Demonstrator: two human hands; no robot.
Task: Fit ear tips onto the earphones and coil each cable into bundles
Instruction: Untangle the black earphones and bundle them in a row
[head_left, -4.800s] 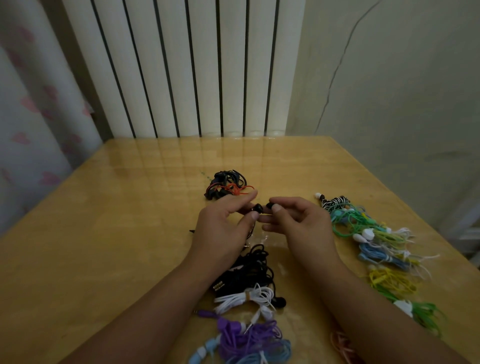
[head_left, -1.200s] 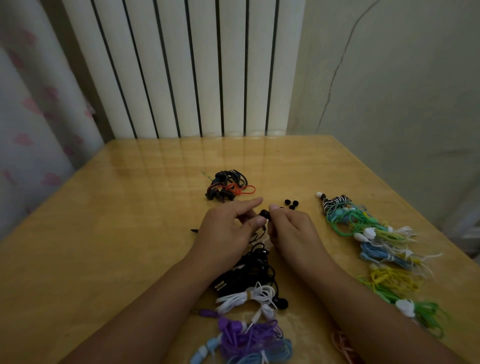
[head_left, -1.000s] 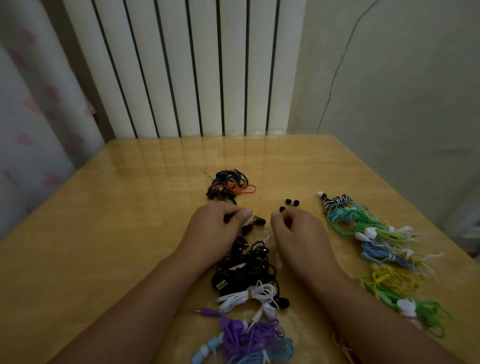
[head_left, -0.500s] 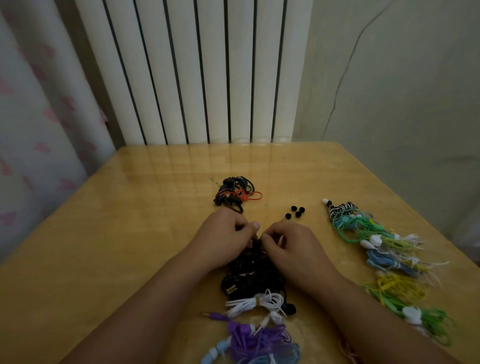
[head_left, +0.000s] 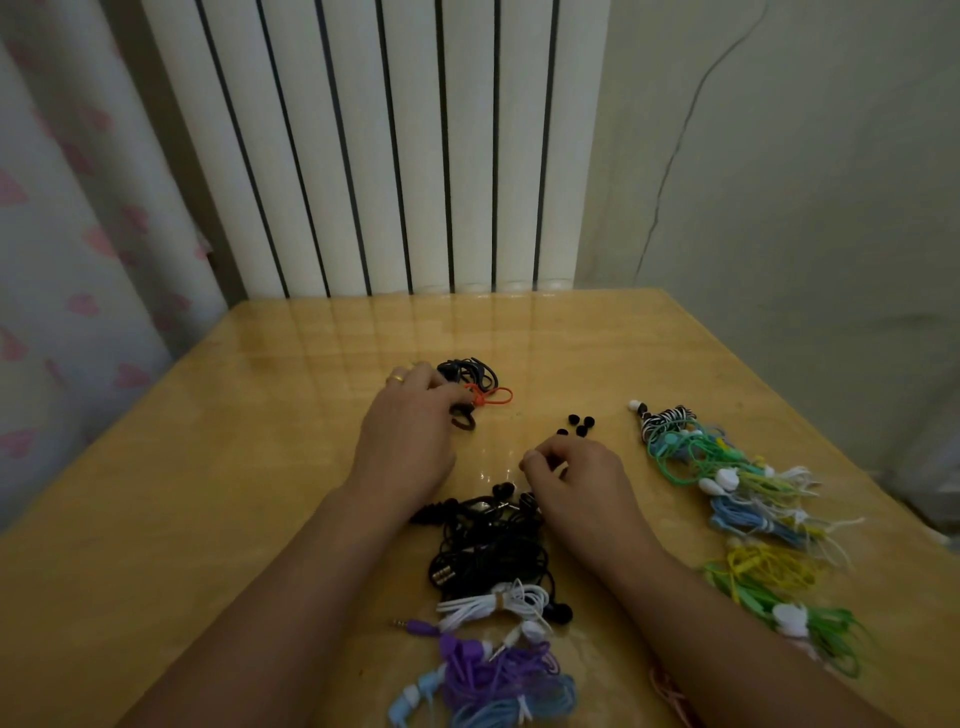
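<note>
**A:** so where's this at now? Nearest the front edge of the glossy wooden desk (head_left: 218, 519) there's the purple and pale blue cable tangle (head_left: 498, 680), then a tied white cable bundle (head_left: 493, 603), then the loose black earphone cable heap (head_left: 488, 551)

**B:** yeah, and that heap is the change: half a second ago both hands were bunched over it, now they've split. Right hand (head_left: 582, 483) sits just past the heap with fingers curled in; can't tell if it's pinching anything

**A:** it's right beside the small black rubber ear tips (head_left: 576, 423) lying loose further up the desk, so my guess is another tip is next

**B:** left hand (head_left: 410, 436) has gone furthest, up to the coiled black cable bundle with the orange tie (head_left: 478, 384) toward the far edge. Fingertips curled onto it, looks like it's gripping a black loop

**A:** the colourful green, blue and yellow bundles (head_left: 748, 499) run down the right edge, a zebra-striped one at the far end

**B:** I'd say one black set is done or being checked, with the loose heap uncoiled
</note>
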